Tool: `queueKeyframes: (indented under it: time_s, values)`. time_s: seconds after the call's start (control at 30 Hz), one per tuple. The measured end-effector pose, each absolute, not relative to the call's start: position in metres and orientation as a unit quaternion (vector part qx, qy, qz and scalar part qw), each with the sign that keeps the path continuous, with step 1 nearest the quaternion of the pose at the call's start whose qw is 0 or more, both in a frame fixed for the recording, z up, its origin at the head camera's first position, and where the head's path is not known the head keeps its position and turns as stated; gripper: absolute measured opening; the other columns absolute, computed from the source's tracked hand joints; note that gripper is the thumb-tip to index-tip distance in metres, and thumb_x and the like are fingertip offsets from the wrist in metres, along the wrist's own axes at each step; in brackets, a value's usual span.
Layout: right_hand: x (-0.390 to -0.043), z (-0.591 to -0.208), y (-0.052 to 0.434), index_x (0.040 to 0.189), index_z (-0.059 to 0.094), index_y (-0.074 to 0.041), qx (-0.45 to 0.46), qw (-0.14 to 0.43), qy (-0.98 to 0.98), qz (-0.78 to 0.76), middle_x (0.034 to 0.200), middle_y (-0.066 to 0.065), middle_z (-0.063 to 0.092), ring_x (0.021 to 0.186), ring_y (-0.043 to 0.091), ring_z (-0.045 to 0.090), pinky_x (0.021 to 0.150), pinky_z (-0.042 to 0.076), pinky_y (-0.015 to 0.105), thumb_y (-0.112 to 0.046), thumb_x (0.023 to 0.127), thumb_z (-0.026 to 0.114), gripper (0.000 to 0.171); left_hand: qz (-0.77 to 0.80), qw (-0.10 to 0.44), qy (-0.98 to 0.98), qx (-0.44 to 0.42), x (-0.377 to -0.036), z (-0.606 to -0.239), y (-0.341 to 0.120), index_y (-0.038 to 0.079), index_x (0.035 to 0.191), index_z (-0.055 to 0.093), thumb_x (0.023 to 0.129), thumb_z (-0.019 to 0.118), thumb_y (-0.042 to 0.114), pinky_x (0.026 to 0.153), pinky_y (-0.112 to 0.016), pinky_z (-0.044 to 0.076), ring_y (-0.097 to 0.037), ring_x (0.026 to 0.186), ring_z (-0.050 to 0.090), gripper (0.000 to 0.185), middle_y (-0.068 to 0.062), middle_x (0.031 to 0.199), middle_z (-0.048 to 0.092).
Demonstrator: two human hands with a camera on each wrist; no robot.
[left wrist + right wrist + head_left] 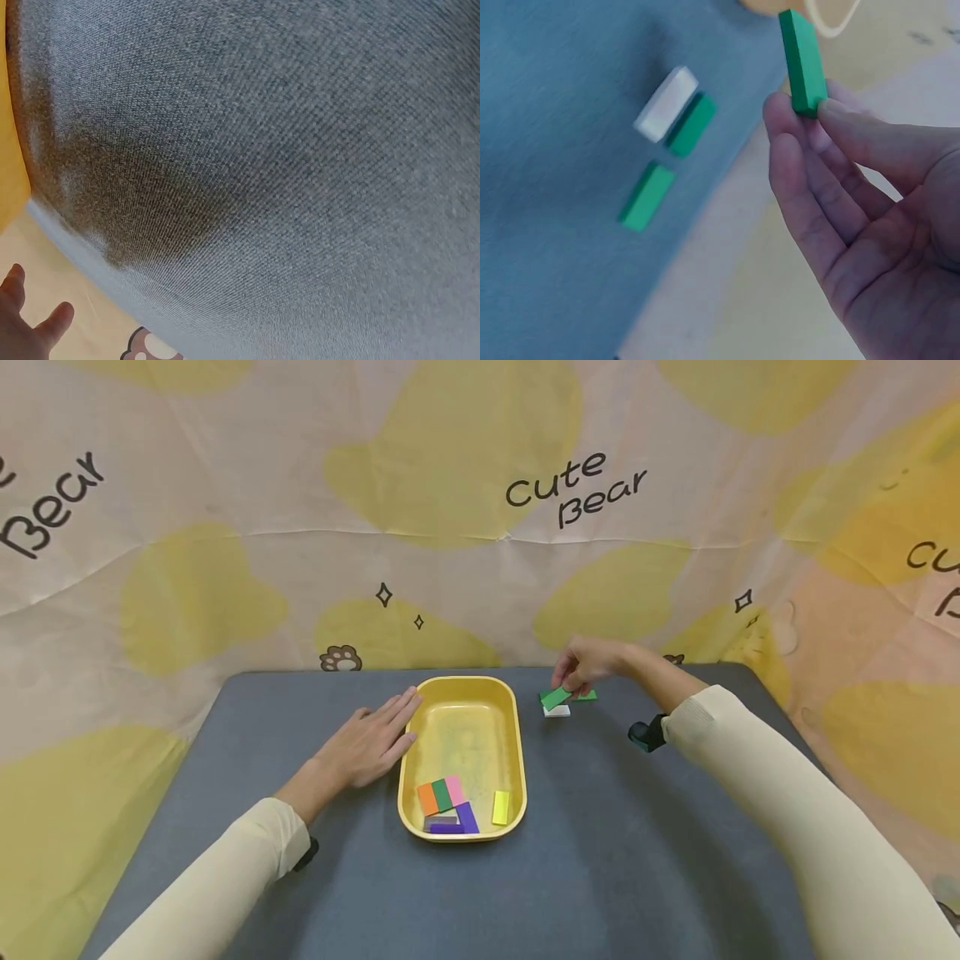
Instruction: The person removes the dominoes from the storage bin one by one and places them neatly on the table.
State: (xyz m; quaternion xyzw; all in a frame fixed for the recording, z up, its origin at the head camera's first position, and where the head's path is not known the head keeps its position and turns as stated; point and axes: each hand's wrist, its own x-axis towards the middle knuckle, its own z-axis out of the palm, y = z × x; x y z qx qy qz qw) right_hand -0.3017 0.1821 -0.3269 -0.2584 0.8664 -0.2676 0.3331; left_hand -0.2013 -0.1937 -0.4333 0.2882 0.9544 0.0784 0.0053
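Blocks are going one by one from the grey surface [600, 860] into a yellow tray [517, 752], to judge by the scene: the person's right hand [588, 664] pinches a green block [556, 697] at the far right of the tray, raised just clear of the cloth. In the right wrist view the block [802, 60] stands on end between thumb and fingertips [791, 124], the other fingers loosely curled beneath it. Three more pieces lie below on the surface: a white block [666, 103] touching a dark green one [691, 124], and a lighter green one [646, 196] just beside them. The lift looks done and the carry is in hand; the next move calls, it seems, for a short swing left over the tray's rim and a release above its bare far half. The right arm reaches forward, forearm angled in towards the tray, wrist bent down. The left hand [371, 743] lies flat on the surface, fingers straight and holding nothing, fingertips touching the tray's left wall as if steadying it. At the near end of the tray sit orange [427, 798], green [442, 794], pink [455, 790], purple [467, 817] and yellow [501, 807] blocks.
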Motion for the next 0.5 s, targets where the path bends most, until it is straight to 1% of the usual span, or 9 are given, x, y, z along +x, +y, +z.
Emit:
queueKeyframes:
  time_s: [0.17,0.2,0.3,0.5]
  values:
    - [-0.302,-0.342,0.207,0.108,0.069,0.013,-0.235,0.304,0.879,-0.283,0.095,0.020,0.072,0.079,0.024,0.072,0.073,0.058,0.038,0.009,0.094,0.058,0.018,0.077,0.005,0.954,0.289,-0.202,-0.436,-0.193,0.008,0.160,0.019,0.107,0.036,0.039,0.107,-0.063,0.032,-0.029,0.148,0.028,0.063,-0.009,0.165,0.017]
    - [-0.301,-0.346,0.211,0.108,0.069,0.013,-0.233,0.296,0.881,-0.286,0.095,0.020,0.072,0.080,0.024,0.071,0.074,0.058,0.037,0.009,0.094,0.058,0.018,0.078,0.006,0.955,0.288,-0.203,-0.436,-0.194,0.009,0.160,0.019,0.107,0.036,0.039,0.107,-0.063,0.032,-0.029,0.148,0.028,0.063,-0.008,0.165,0.017]
    - [-0.300,-0.356,0.223,0.106,0.068,0.015,-0.230,0.265,0.886,-0.303,0.094,0.021,0.071,0.081,0.027,0.071,0.074,0.058,0.039,0.011,0.093,0.058,0.017,0.079,0.010,0.955,0.285,-0.203,-0.436,-0.194,0.009,0.160,0.019,0.107,0.038,0.038,0.107,-0.063,0.032,-0.026,0.149,0.026,0.063,-0.007,0.166,0.016]
    - [-0.299,-0.386,0.244,0.104,0.065,0.021,-0.229,0.206,0.884,-0.350,0.097,0.031,0.068,0.084,0.041,0.071,0.076,0.058,0.044,0.015,0.092,0.056,0.016,0.082,0.019,0.956,0.280,-0.204,-0.435,-0.193,0.010,0.160,0.018,0.107,0.039,0.039,0.108,-0.062,0.031,-0.025,0.149,0.024,0.064,-0.006,0.166,0.015]
